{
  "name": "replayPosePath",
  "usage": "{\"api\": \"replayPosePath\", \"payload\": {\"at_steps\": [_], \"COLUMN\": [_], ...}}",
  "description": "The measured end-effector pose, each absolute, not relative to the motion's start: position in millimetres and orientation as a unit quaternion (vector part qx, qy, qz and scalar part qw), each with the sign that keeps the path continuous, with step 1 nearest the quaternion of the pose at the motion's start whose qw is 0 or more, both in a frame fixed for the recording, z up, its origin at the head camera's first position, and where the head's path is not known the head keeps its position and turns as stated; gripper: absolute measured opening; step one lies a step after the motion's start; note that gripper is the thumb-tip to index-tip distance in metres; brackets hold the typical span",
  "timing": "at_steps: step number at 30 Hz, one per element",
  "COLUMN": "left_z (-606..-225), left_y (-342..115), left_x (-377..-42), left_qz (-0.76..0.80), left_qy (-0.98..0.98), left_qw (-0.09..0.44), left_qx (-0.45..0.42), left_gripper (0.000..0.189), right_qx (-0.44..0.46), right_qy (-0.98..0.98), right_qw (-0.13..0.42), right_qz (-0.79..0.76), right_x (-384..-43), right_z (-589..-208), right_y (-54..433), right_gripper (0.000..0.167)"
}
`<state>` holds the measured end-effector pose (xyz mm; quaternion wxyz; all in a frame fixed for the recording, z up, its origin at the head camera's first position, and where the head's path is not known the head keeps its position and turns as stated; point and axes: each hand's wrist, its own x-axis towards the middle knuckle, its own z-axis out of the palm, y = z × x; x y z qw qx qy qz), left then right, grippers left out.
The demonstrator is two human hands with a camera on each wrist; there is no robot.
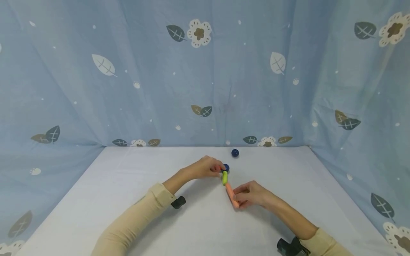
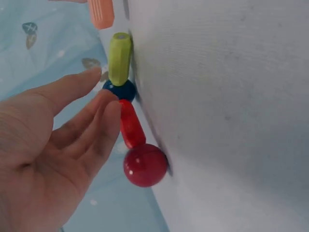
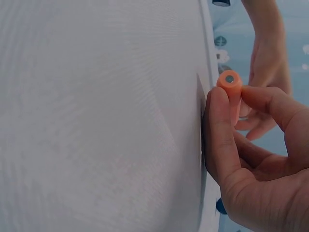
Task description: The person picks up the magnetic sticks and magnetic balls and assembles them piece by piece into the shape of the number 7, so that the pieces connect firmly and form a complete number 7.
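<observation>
A row of toy pieces lies on the white table: a lime-green rod (image 2: 119, 59), a blue ball (image 2: 126, 90), a red rod (image 2: 131, 124) and a red ball (image 2: 145, 165). My left hand (image 1: 206, 168) is beside them, its fingertips right at the blue ball and the red rod, the thumb held apart. In the head view this hand hides the red ball. My right hand (image 1: 254, 194) pinches an orange rod (image 1: 232, 196) between thumb and fingers. Its far end meets the lime-green rod in the head view; a metal disc shows in its near end (image 3: 230, 79).
Behind the row another dark blue ball (image 1: 235, 153) sits near the table's back edge. A blue curtain with leaves and flowers hangs round the white table (image 1: 198, 231). Black wrist devices (image 1: 178, 202) are worn below both sleeves.
</observation>
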<state>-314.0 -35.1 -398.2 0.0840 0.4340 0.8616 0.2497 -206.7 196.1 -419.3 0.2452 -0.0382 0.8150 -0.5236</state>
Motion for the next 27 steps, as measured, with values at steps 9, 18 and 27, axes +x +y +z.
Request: {"api": "replayPosePath", "payload": {"at_steps": [9,18,27], "left_z": [-391,-393,-402], "left_y": [-26,-20,-14], "left_x": [-319,-328,-335], "left_qz": [0.192,0.177,0.169], "left_qy": [0.872,0.861,0.85], "left_qw": [0.038,0.106,0.151], "left_qx": [0.448,0.466,0.475], "left_gripper": [0.032,0.03,0.029], "right_qx": [-0.032,-0.039,-0.055], "right_qy": [0.812,0.808,0.801], "right_qw": [0.252,0.254,0.258], "right_qz": [-0.525,-0.53,-0.538], "right_x": [-208,-209,-206], "right_z": [-419,-423,-421], "right_y": [196,196,196], "right_gripper": [0.049,0.05,0.05]}}
